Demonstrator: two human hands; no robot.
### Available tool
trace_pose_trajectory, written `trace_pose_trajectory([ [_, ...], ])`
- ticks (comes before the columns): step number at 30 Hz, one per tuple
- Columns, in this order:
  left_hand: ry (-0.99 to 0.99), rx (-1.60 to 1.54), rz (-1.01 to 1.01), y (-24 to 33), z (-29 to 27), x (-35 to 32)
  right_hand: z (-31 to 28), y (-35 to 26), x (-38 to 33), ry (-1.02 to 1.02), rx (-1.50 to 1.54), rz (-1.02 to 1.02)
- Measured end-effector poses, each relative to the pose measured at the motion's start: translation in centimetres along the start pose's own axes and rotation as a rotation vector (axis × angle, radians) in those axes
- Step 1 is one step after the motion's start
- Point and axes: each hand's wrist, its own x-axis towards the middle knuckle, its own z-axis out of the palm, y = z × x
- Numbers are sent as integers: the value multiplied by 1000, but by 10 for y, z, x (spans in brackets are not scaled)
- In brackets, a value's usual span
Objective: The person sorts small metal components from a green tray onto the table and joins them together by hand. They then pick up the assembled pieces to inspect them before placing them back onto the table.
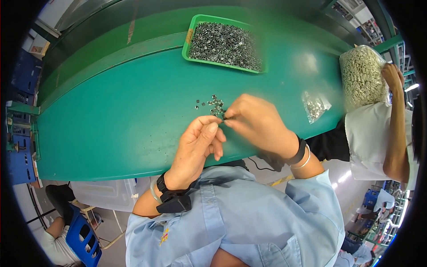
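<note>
Small, squarish, dark-and-silver metal pieces (216, 103) are spread in a loose pile on the smooth green table (111, 120), just past the hands. At left, the left hand (193, 144) is held with thumb and first finger near each other; whether anything is gripped there cannot be told. By the right hand (260, 121), one dark piece (224, 117) seems to be pinched in narrow fingertips. Each piece should be light, hard and slippery, best taken by its edges.
</note>
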Motion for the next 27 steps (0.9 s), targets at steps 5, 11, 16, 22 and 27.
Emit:
trace_pose_trajectory([
  [5,-71,-14,-10,-4,-8,-1,8,-11,-6,59,-45,-73],
  [11,-82,5,-5,-4,-10,-6,17,-13,-14,115,31,-107],
  [16,-77,-8,11,-1,-3,-11,22,-16,-17,194,91,-139],
  [22,-131,-43,51,-5,-11,-11,25,-25,-20,210,156,-79],
  [27,-203,-187,49,-10,-12,-10,30,-28,-27,245,264,-23],
])
